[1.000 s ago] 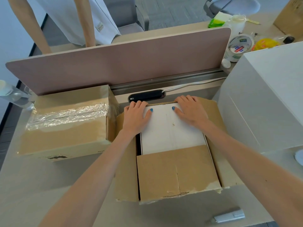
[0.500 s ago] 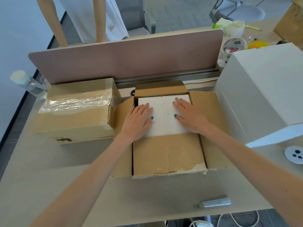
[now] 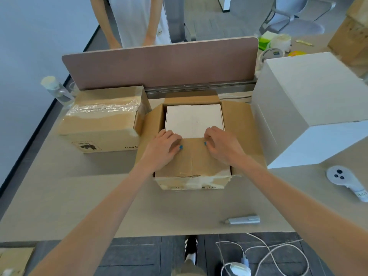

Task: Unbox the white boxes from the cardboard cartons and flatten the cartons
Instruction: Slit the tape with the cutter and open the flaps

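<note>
1. The open carton (image 3: 241, 136) stands in the middle of the desk (image 3: 79, 196), just in front of the divider panel (image 3: 159, 64); its left, right and far flaps are spread outward.
2. The white box (image 3: 194, 120) sits inside that carton, top face up; its far part is uncovered, while its near part lies under the near flap (image 3: 191, 158), which is folded inward over it.
3. The left hand (image 3: 165, 146) is at the left part of that flap's free edge; its fingers curl over the edge, its thumb lies on top of the cardboard, and the fingertips are hidden.
4. The right hand (image 3: 221, 144) grips the same edge further right in the same way; the two hands are apart, with bare cardboard between them.
5. A sealed carton (image 3: 103, 120), with clear tape across its top, stands just left of the open one, touching its left flap.
6. A large white box (image 3: 310, 108) stands on the desk to the right, beside the right flap.
7. A clear bottle (image 3: 57, 90) stands at the desk's left edge behind the sealed carton; a grey tool (image 3: 243, 219) lies near the front edge; a white controller (image 3: 346, 180) lies at the right.
8. A second person (image 3: 135, 18) stands behind the divider; cables (image 3: 258, 253) lie on the floor below the desk.
</note>
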The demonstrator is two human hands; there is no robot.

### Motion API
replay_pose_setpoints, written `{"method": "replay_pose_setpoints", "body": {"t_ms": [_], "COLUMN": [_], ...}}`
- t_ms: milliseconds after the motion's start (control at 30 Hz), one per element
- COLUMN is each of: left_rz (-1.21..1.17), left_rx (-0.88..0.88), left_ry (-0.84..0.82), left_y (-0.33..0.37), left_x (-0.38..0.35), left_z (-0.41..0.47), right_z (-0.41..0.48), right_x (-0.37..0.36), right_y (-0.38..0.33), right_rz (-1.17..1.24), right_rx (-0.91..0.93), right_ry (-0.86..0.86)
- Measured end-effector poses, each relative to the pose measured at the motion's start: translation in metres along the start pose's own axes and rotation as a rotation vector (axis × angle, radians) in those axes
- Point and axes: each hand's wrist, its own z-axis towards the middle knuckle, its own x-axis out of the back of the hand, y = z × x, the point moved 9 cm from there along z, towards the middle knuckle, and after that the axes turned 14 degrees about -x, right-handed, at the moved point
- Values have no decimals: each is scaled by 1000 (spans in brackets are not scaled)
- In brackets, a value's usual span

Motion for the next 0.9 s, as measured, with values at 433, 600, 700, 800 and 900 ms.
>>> {"method": "replay_pose_setpoints", "body": {"t_ms": [433,600,700,800,900], "left_rz": [-445,-455,-280,-54,22], "left_rx": [305,299,308,323,354], "left_ry": [-335,-355,-314,-304,-293], "left_y": [53,53,45,44,41], "left_x": [60,22,5,-9,-27], "left_z": [-63,-91,-102,-109,-110], "right_z": [-62,-92,-103,-108,-106], "right_x": [38,12,-5,-20,-37], "right_y": [-34,-18,-8,-2,6], "right_rz": [195,77,-84,-259,-379], "right_rx": [-16,-19,4,49,81], "right_ry": [-570,-612,-560,-446,-312]}}
